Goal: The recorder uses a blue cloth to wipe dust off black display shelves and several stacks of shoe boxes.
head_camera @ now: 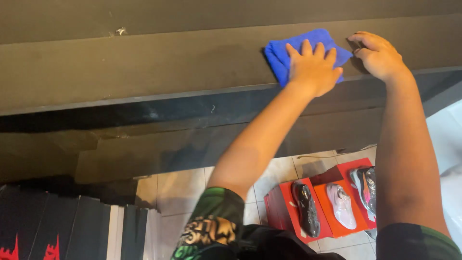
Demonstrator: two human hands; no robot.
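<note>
My left hand (313,67) presses flat, fingers spread, on a folded blue cloth (281,55) that lies on a dark shelf top (144,72). Part of the cloth is hidden under the palm. My right hand (378,55) rests on the same shelf just right of the cloth, fingers curled, its fingertips touching the cloth's right corner. A damp, darker patch shows on the shelf to the left of the cloth.
Below the shelf on a tiled floor stand red shoe boxes (284,207) bearing a black shoe (307,209), a pink shoe (341,207) and a multicoloured shoe (366,188). Dark stacked boxes (57,226) fill the lower left. The shelf's front edge (144,98) runs across the view.
</note>
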